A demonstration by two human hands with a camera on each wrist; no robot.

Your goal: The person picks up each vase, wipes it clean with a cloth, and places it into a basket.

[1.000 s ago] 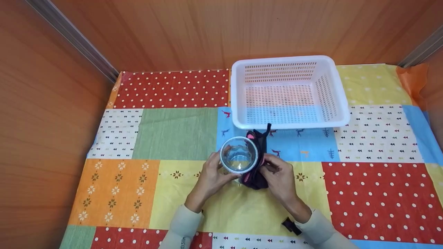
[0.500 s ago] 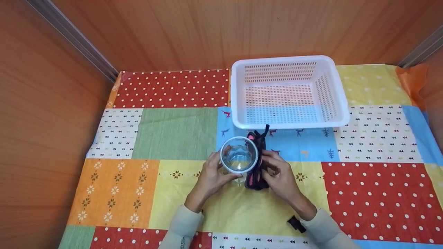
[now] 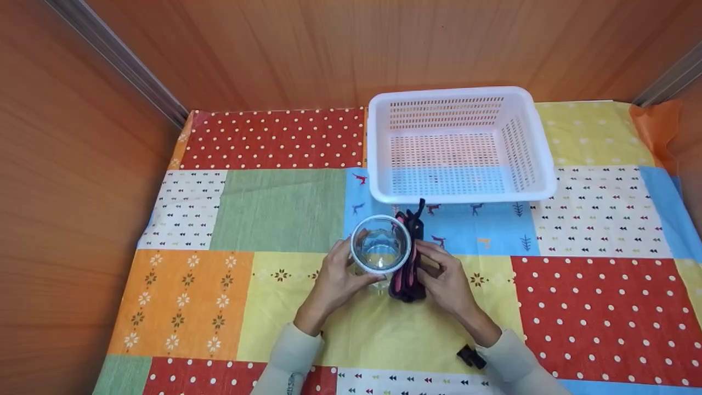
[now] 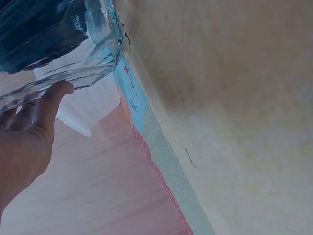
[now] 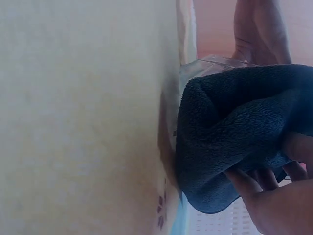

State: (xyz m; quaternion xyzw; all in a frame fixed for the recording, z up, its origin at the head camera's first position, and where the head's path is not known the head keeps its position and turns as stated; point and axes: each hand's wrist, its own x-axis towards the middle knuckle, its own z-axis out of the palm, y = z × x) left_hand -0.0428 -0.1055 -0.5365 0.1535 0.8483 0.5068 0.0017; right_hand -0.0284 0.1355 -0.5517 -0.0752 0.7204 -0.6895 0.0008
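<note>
L hand [image 3: 335, 272] grips clear round-rimmed glass tumbler [image 3: 380, 245], mid-surface [image 3: 285, 211], prob. to steady it. R hand [image 3: 447, 276] pinches dark, pink-edged fuzzy folded cloth [image 3: 408, 274] just right, prob. keeping folds bunched. White perforated plastic basket [image 3: 466, 197] on far side.

No word can be read with certainty. Dark lettering [image 3: 291, 383] runs roughly lengthwise along the pale left sleeve [image 3: 297, 351], behind the wrist of the left hand [image 3: 337, 276] that grips the clear glass [image 3: 380, 244]; its characters are too small and blurred to spell out.
</note>
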